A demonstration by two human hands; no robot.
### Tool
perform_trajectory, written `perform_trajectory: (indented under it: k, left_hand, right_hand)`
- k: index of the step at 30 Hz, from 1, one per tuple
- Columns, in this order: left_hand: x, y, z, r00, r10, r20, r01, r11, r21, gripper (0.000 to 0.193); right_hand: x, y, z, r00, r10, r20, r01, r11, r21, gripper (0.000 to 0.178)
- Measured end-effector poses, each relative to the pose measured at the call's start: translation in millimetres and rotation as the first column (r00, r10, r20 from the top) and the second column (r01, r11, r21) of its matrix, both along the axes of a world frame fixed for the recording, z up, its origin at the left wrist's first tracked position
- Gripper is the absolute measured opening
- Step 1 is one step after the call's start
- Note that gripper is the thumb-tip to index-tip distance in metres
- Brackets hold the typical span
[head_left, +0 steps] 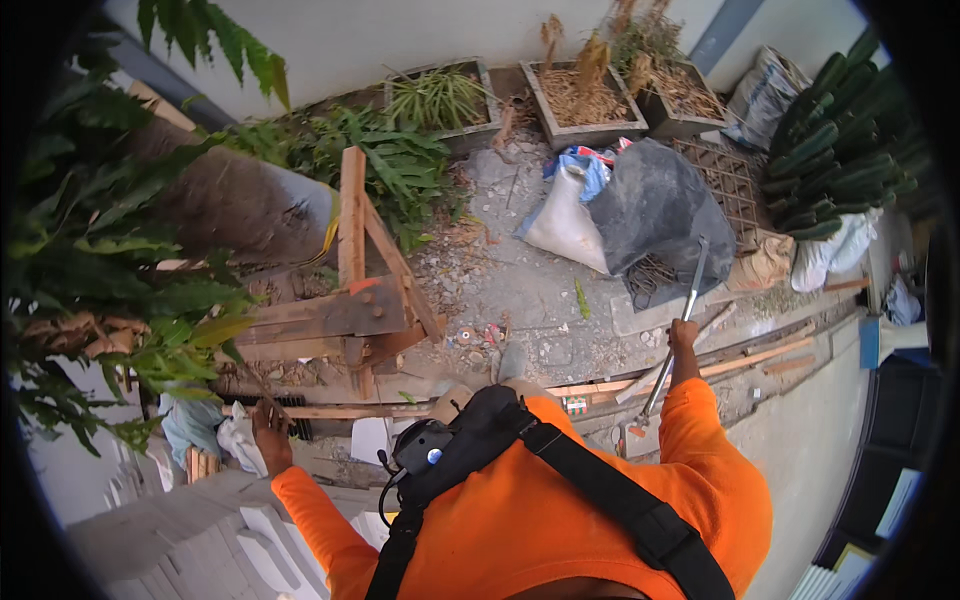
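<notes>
My right hand (pixel 683 335) is wrapped round the silver shaft of a long-handled tool (pixel 663 378). The shaft slants from a dark sheet at the top down toward a small orange-and-grey end piece near the ground. What kind of tool it is, I cannot make out. Off to the left, my left hand (pixel 270 437) is raised with its fingers at a thin brown stick (pixel 262 388), which it seems to hold. Close ahead of that hand stands a wooden frame (pixel 350 312) of rough boards. Leafy branches (pixel 185 310) hang beside the stick.
A white sack (pixel 568 225) leans against a dark grey sheet (pixel 660 195). Long timber strips (pixel 700 370) lie across the ground on the right. Concrete planters (pixel 585 110) line the wall, with cacti (pixel 835 150) at far right. Pale blocks (pixel 200 540) are stacked at lower left.
</notes>
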State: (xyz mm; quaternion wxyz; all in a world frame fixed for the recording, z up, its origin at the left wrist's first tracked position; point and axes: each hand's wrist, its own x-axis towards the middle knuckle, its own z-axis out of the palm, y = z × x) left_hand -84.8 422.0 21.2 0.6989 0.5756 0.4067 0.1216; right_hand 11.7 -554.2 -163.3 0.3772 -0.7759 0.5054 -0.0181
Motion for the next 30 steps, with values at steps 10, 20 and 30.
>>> perform_trajectory:
  k: [10, 20, 30]
  left_hand:
    - [74.2, -25.6, 24.3, 0.998, 0.046, 0.045, -0.054, 0.978, 0.201, 0.042]
    - [101.3, -20.8, 2.9, 0.912, 0.344, 0.224, -0.336, 0.939, -0.075, 0.023]
    - [62.9, -40.5, 50.3, 0.834, 0.271, 0.481, -0.497, 0.747, 0.441, 0.029]
  right_hand:
    - [-33.4, 211.5, -87.7, 0.926, 0.277, -0.257, -0.09, 0.822, 0.562, 0.01]
    - [93.2, 312.4, -42.5, 0.824, 0.554, -0.122, -0.38, 0.699, 0.605, 0.012]
    - [82.4, 247.1, -17.7, 0.701, 0.709, -0.074, -0.599, 0.642, 0.478, 0.02]
